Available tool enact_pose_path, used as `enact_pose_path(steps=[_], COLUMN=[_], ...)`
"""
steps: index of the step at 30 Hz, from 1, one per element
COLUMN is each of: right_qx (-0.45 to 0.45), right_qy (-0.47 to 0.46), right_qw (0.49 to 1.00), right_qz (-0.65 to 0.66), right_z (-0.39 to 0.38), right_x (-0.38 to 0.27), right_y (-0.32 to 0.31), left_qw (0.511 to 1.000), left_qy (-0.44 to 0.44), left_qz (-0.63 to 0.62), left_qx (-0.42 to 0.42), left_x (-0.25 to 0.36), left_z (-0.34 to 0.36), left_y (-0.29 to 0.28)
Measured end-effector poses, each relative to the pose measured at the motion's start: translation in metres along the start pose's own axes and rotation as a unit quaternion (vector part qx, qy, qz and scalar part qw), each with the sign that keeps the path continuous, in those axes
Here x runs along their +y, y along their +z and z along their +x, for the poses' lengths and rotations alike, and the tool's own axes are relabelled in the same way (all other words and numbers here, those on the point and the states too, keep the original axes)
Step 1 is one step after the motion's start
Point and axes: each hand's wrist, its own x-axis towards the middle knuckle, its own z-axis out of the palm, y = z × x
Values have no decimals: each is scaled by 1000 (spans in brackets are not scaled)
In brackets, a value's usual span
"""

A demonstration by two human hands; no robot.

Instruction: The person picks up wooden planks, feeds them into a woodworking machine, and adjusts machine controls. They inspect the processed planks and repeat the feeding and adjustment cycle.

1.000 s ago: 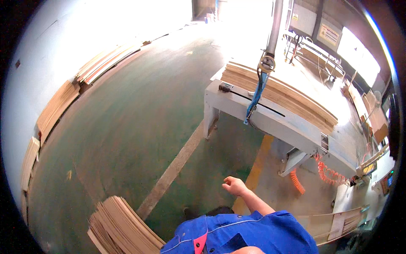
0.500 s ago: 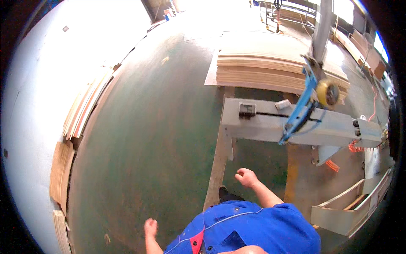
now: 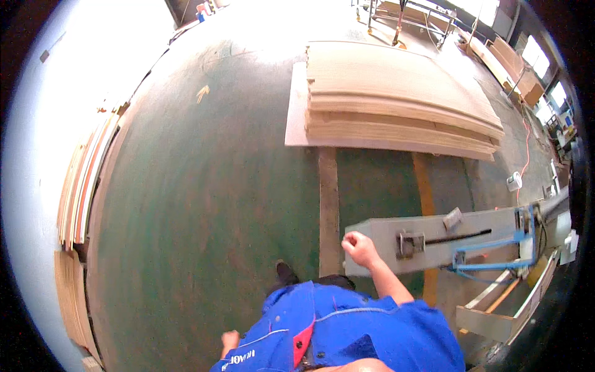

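My right hand [image 3: 361, 248] is held in front of my body, its fingers curled in, with nothing visible in them. From this view it overlaps the near left end of a long grey machine beam [image 3: 384, 260]; I cannot tell whether it touches. Low at my left side, my left hand [image 3: 230, 340] hangs partly behind the blue jacket [image 3: 372, 316], its fingers curled and no object showing. A dark shoe [image 3: 285, 273] is on the green floor below me. On the beam are a dark square block [image 3: 410, 245] beside a slot and a small pale box [image 3: 453, 218].
Ahead lies a large stack of wooden boards [image 3: 396, 93]. A blue frame [image 3: 489, 263] crosses the beam's right part. Board strips [image 3: 90, 180] lean along the left wall. At lower right sits an open-topped trough [image 3: 486, 322]; a white bucket [image 3: 514, 181] stands beyond the beam.
My view has shifted forward, so the board stack shows more of its top and the beam appears lower and closer to my right hand. My left hand has dropped back.
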Motion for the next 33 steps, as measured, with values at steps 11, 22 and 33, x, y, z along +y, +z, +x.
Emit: enact_pose_path(steps=[11,22,33], right_qx=[214,281,253], right_qy=[171,331,623], right_qw=[954,884,680], right_qz=[124,173,293], right_z=[220,347,370], right_x=[9,-7,-94], right_y=[-19,-76,51], left_qw=[693,707,694], left_qy=[-31,17,47], left_qz=[-712,-671,-642], left_qx=[113,-223,-323], left_x=[5,293,498], left_z=[677,993,1292], left_y=[-545,-640,-559])
